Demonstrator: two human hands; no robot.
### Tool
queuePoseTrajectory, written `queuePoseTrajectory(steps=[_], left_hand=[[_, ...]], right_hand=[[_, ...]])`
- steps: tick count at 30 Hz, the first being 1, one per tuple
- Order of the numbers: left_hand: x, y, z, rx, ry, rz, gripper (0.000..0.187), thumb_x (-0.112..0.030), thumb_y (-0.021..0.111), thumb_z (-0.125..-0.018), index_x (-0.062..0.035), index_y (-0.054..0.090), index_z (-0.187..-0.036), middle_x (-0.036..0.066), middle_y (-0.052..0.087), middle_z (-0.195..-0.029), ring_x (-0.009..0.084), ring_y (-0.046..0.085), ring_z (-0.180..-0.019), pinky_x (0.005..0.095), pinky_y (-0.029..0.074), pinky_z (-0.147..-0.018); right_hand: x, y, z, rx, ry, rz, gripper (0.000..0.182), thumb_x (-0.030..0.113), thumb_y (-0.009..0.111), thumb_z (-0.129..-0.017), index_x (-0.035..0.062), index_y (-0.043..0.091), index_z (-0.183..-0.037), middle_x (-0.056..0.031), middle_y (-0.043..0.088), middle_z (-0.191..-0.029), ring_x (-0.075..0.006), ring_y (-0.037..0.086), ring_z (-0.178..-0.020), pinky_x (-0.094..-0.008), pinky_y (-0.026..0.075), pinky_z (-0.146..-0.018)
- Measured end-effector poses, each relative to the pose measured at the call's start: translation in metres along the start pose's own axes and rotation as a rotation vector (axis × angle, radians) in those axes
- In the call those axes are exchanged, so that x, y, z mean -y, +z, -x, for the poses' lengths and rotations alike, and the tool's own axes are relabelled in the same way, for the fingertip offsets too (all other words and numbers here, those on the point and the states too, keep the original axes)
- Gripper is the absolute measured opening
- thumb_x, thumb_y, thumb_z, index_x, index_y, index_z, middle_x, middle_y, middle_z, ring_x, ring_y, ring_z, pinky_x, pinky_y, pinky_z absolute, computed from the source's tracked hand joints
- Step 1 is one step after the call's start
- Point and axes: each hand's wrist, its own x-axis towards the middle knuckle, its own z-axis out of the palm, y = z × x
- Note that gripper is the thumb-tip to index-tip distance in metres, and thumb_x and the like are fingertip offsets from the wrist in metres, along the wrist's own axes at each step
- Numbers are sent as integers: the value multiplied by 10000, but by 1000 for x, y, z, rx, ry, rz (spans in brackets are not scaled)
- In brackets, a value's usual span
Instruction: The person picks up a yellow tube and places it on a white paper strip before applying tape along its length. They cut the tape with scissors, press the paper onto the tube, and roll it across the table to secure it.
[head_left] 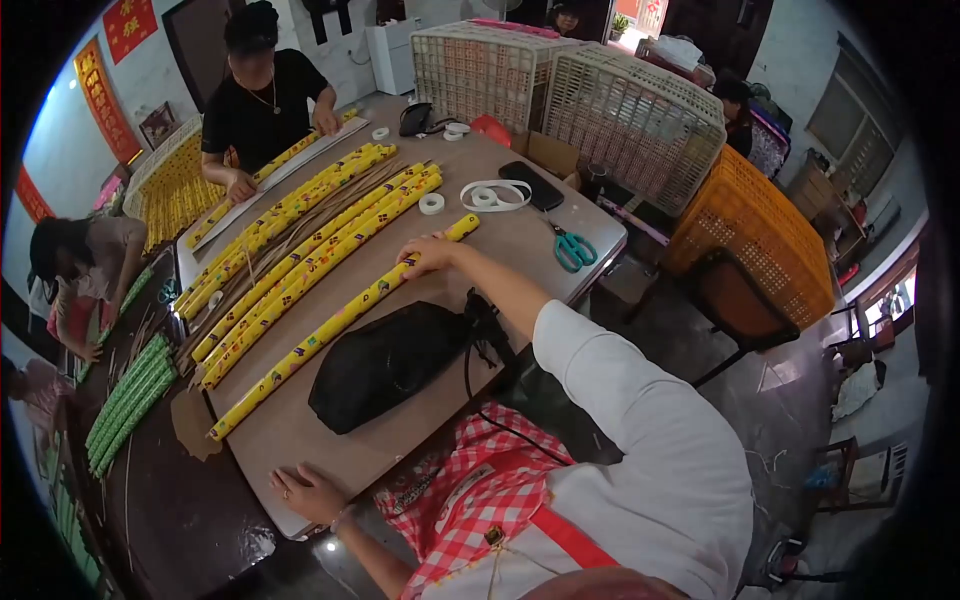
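My right hand (428, 256) is closed around the upper part of a long yellow patterned tube (340, 322), which lies slantwise on the brown table. My left hand (310, 494) rests flat with spread fingers on the near-left corner of the tabletop, a little below the tube's lower end. Between my body and the tube lies a black bag (390, 365) with a dark cord trailing from it. Beyond the tube, more yellow patterned tubes (325, 270) lie side by side, with thin brown strips (285, 240) among them.
White tape rolls (431, 204), a black phone (532, 186) and teal scissors (573, 248) lie on the table's right part. Across it, a person (265, 110) handles another yellow tube. Green tubes (132, 405) lie at left. Beige crates (635, 125) and an orange crate (752, 245) stand right.
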Motion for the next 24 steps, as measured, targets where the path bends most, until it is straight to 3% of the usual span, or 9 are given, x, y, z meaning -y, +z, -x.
queuePoseTrajectory(steps=[3,5,8,11,24], left_hand=[[3,3,0,-15,11,-6,441,-258,507,-871,68,490,-1167,207,460,-1247,338,401,-1189,402,330,-987],[9,9,-1,-16,2,-2,437,-259,510,-870,64,494,-1164,202,461,-1248,336,402,-1190,400,331,-987],[5,8,2,-19,-6,18,432,-260,513,-869,58,499,-1162,195,463,-1250,332,403,-1190,397,332,-987],[7,6,0,-16,1,16,434,-262,511,-869,55,498,-1165,197,463,-1250,330,402,-1193,396,331,-988],[4,5,0,0,-31,54,453,-270,500,-868,69,489,-1169,214,452,-1255,343,391,-1198,398,316,-996]], right_hand=[[-3,6,-2,4,10,-12,600,622,625,-635,256,578,-1109,-14,502,-1155,-220,383,-1169,-375,206,-963],[-4,9,-1,-87,-19,-11,556,609,623,-636,239,603,-1050,1,542,-1069,-194,446,-1099,-364,218,-923],[-2,6,-1,-9,14,-11,614,632,624,-627,263,577,-1116,-27,502,-1172,-230,412,-1145,-386,209,-959],[1,7,4,-87,-13,1,567,609,627,-627,234,605,-1052,-8,542,-1070,-199,440,-1109,-359,217,-931],[1,8,1,-104,-19,18,558,613,622,-633,243,610,-1051,-21,542,-1101,-221,442,-1118,-403,224,-955]])
